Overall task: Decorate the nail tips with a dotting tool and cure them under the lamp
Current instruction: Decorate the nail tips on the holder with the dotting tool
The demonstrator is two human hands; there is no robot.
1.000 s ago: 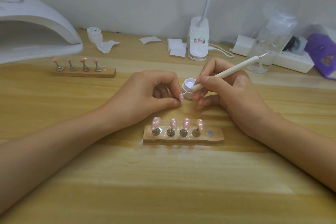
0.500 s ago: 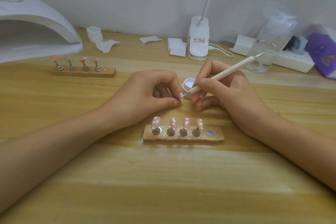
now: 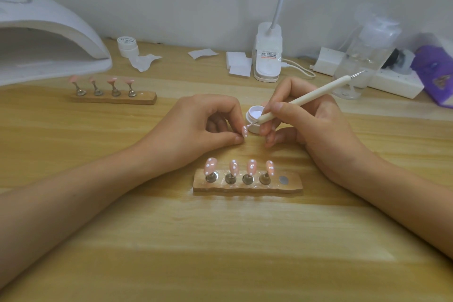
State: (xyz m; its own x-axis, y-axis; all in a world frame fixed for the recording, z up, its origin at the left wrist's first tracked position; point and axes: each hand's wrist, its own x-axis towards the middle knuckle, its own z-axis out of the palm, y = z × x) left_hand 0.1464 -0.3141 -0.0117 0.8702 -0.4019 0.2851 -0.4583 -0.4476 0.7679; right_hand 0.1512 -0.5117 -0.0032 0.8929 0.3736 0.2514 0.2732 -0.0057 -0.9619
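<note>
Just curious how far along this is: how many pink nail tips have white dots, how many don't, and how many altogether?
Dotted tips on near holder: 4
Dotted tip in left hand: 1
Plain tips on far holder: 4
Total: 9

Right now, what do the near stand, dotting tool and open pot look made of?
The near stand looks like wood: tan, visible grain, wavy edge. The dotting tool has a matte cream handle, probably plastic, and a thin tip with a metal glint. The pot looks like smooth white plastic; glass cannot be ruled out.
</note>
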